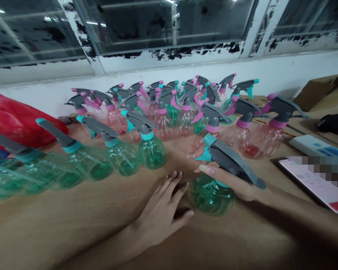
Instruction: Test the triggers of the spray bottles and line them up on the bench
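My right hand [228,180] is wrapped round the neck of a green spray bottle [211,195] with a grey and teal trigger head [231,159], which stands on the wooden table [73,221]. My left hand [163,212] lies flat on the table just left of that bottle, fingers stretched out, holding nothing. A row of green spray bottles [121,153] runs off to the left. Behind them stand several pink spray bottles [166,120].
A red plastic bag [19,120] lies at the far left against the wall. At the right are a phone [318,183], a white flat device [315,144], a black object [334,123] and a cardboard box [321,92]. Windows run along the back.
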Motion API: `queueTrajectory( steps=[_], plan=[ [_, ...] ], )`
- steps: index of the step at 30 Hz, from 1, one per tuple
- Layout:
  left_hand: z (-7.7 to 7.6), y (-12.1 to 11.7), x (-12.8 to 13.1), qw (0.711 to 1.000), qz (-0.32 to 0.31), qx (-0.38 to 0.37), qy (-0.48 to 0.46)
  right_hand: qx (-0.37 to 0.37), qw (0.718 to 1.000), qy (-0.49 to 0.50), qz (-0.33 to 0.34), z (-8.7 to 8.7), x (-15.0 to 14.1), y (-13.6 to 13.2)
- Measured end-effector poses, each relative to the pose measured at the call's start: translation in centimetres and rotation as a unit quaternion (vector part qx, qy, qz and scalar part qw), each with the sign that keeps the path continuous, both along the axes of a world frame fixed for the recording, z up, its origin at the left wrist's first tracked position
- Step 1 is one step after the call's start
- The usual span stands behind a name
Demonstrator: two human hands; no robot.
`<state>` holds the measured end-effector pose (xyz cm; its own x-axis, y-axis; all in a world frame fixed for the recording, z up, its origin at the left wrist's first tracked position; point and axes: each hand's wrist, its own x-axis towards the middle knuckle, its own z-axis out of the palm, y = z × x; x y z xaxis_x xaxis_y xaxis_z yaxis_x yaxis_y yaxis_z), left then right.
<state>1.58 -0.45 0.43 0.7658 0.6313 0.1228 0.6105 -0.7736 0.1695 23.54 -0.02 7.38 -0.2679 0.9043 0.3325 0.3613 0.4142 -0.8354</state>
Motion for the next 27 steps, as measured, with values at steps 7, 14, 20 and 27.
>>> queueTrajectory(
  steps=[7, 14, 20, 27],
  plan=[
    [-0.06, -0.03, -0.07, 1.0, 0.003, -0.002, 0.003, 0.004, 0.999, 0.047, 0.025, 0.02, 0.11, -0.26],
    [0.14, 0.01, 0.11, 1.0, 0.008, -0.008, -0.001, 0.001, 0.998, 0.054, 0.015, -0.12, 0.13, -0.33],
    [0.08, 0.09, 0.02, 1.0, 0.007, 0.001, 0.003, -0.003, 0.998, 0.057, 0.031, -0.74, 0.28, -0.16],
    [0.25, 0.1, 0.05, 1.0, 0.007, -0.007, 0.0, 0.018, 0.998, 0.062, 0.027, -0.3, 0.09, -0.15]
  ],
)
